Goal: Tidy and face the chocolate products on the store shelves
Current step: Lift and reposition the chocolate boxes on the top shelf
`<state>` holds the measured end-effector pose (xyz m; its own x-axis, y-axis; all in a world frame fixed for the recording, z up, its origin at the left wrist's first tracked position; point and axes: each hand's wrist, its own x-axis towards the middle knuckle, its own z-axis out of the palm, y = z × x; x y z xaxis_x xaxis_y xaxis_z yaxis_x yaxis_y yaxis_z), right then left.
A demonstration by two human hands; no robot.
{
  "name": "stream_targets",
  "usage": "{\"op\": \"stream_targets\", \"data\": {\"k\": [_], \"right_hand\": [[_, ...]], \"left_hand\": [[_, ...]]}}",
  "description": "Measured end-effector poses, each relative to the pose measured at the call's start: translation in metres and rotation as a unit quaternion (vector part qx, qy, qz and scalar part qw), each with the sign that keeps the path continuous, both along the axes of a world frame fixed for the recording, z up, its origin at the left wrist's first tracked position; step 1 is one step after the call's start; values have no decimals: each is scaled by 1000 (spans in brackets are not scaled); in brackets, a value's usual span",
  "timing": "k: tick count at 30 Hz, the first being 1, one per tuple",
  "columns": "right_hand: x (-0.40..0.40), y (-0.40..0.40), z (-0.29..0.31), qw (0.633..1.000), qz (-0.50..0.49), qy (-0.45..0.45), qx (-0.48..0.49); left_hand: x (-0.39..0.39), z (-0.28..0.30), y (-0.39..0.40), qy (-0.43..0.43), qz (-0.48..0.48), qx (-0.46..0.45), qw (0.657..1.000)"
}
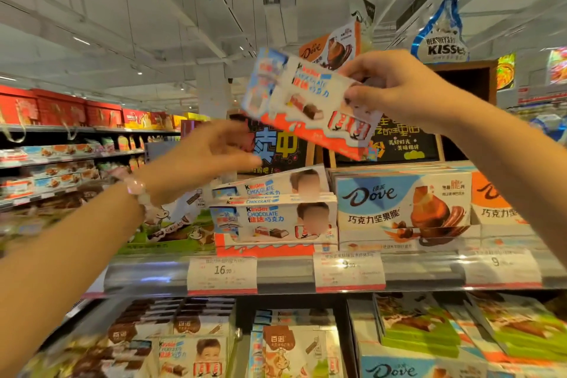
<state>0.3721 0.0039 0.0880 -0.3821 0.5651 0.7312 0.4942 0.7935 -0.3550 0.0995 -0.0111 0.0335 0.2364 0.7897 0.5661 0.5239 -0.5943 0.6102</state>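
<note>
Pinching the Kinder box (pixel 302 101) by its right end, the right hand (pixel 395 87) holds it tilted, high in the upper centre of the frame, above the shelf (pixel 285 275). Left hand (pixel 211 153), blurred, hangs open with loose fingers just below the box's lower left corner, not touching it. Underneath, at centre, a Kinder stack (pixel 273 212) sits on the shelf, touching the Dove boxes (pixel 402 205) to its right. Price tags (pixel 222 273) line the shelf edge.
</note>
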Motion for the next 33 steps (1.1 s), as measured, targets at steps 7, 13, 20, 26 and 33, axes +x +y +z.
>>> {"op": "stream_targets", "data": {"k": [7, 13, 20, 26, 33], "right_hand": [[-26, 28, -21, 992, -2, 119, 41], [-42, 40, -43, 992, -14, 112, 63], [-41, 39, -59, 1000, -8, -23, 7], [-44, 38, -60, 997, 5, -75, 1], [-48, 39, -56, 991, 37, -107, -65]], "left_hand": [[-3, -27, 3, 259, 63, 20, 964], [-9, -33, 9, 239, 48, 41, 969], [-12, -34, 12, 250, 82, 85, 961], [-16, -44, 13, 250, 96, 146, 952], [-21, -45, 18, 285, 74, 170, 940]]}}
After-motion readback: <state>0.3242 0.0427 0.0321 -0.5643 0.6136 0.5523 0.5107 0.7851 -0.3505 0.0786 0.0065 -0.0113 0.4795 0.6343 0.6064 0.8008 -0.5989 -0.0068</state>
